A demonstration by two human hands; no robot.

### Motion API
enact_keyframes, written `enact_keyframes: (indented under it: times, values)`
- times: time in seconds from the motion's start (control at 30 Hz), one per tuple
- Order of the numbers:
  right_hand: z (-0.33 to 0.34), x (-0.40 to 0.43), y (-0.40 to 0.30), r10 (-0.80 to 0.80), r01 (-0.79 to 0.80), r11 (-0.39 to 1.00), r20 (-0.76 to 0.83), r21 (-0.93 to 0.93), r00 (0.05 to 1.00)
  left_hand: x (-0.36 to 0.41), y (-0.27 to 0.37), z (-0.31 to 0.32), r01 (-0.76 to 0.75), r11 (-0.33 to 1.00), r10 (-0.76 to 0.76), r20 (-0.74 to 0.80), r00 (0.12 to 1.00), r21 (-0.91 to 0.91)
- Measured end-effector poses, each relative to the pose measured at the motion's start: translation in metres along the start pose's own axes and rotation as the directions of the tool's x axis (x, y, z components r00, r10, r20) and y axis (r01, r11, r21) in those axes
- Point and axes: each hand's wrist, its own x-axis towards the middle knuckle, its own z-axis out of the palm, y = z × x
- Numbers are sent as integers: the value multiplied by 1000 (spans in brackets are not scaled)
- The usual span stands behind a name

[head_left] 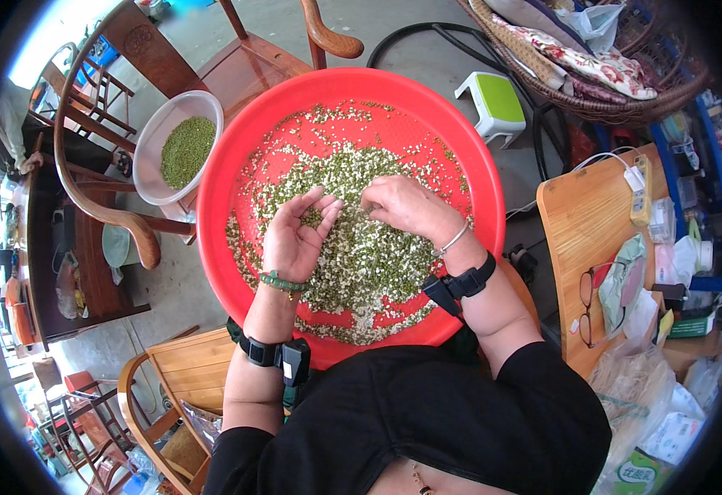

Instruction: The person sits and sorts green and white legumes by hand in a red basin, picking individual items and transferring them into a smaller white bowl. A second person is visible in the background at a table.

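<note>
A wide red plastic basin (483, 266) lies before me, holding a loose heap of green mung beans mixed with small pale pieces (361, 266). Palm up above the heap, my left hand (298, 238) cups a small pile of green beans (311, 216). My right hand (401, 204) hovers just to its right, palm down, with its fingers curled towards the mix; whether they pinch anything is hidden. To the left, a translucent plastic bowl (144, 154) contains only green beans (189, 151), as far as I see.
The bowl rests on a wooden armchair (218, 68). A green-topped stool (498, 99) and a black hose (398, 40) are beyond the basin. On the right, a wooden surface (559, 216) carries eyeglasses (585, 309) and a power strip (641, 185). Another person's hand (31, 163) appears far left.
</note>
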Motion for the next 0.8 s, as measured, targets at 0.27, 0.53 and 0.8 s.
enact_keyframes:
  times: [0.27, 0.53, 0.8]
  values:
    - [0, -4, -4, -26, 26, 1000, -12, -7, 1000, -4, -6, -2, -13, 1000, 13, 24, 1000, 7]
    - [-12, -1, 5, 65, -67, 997, -57, -38, 996, 5, -10, 1, 35, 999, -35, 9, 999, 19]
    - [-24, 4, -17, 32, -17, 998, -251, 64, 968, 2, -13, -2, 82, 994, -88, 86, 992, 65]
